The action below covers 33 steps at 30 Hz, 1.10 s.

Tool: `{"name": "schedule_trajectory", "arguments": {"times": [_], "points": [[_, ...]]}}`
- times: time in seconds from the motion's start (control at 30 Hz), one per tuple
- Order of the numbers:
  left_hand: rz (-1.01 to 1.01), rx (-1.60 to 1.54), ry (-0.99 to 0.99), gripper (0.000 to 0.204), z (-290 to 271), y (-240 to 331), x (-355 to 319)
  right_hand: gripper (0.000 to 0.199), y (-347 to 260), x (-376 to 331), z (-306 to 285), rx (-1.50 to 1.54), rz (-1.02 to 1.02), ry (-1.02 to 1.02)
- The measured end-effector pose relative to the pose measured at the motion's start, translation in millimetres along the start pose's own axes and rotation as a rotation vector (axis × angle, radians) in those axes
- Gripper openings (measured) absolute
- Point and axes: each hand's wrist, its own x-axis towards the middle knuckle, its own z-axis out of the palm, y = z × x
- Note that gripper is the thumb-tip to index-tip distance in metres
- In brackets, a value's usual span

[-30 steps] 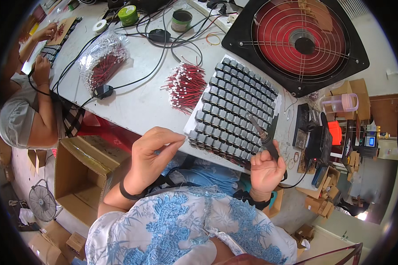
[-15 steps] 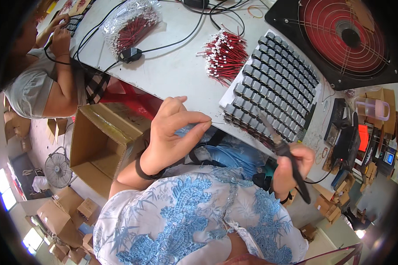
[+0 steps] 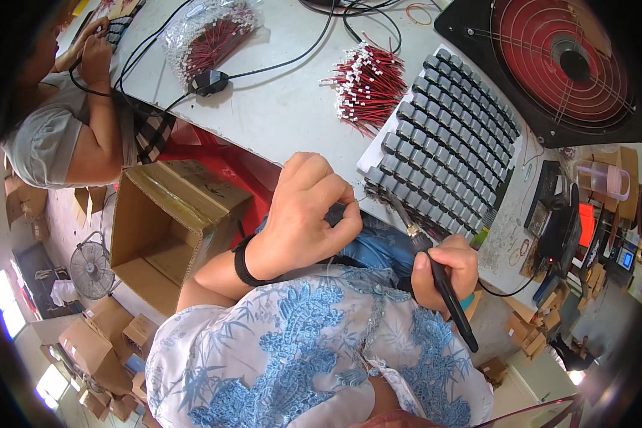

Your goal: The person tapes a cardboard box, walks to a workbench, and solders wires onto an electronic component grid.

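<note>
Your right hand [image 3: 446,267] grips the soldering iron [image 3: 435,274], tip at the near edge of the tray of dark components [image 3: 449,139], your left hand [image 3: 307,214] pinches something small there, and the red wire bundle [image 3: 367,85] lies untouched on the table [image 3: 278,107].

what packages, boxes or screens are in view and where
Clear plastic bag of red wires: top left of the table, crinkled.
Open cardboard box: on the floor left of the left hand, brown.
Small lit screen: far right edge, bluish.

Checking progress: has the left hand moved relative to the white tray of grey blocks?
Yes. The left hand has moved closer to the white tray of grey blocks, near its front corner.
</note>
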Motion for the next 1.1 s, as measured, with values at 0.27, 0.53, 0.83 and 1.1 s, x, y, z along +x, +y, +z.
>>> {"name": "schedule_trajectory", "arguments": {"times": [0.27,0.53,0.83,1.1], "points": [[-0.007,0.007,0.041,0.017,9,-1,2,0.026,2,3,4,-0.002,0.011,0.012],[0.006,0.012,0.048,0.017,11,-4,3,0.027,2,2,7,0.003,0.033,-0.012],[-0.002,0.005,0.053,0.017,14,-5,4,0.027,1,4,8,-0.015,0.041,-0.020],[-0.015,0.027,0.041,0.017,15,-6,4,0.027,1,4,7,-0.016,0.052,-0.026]]}}
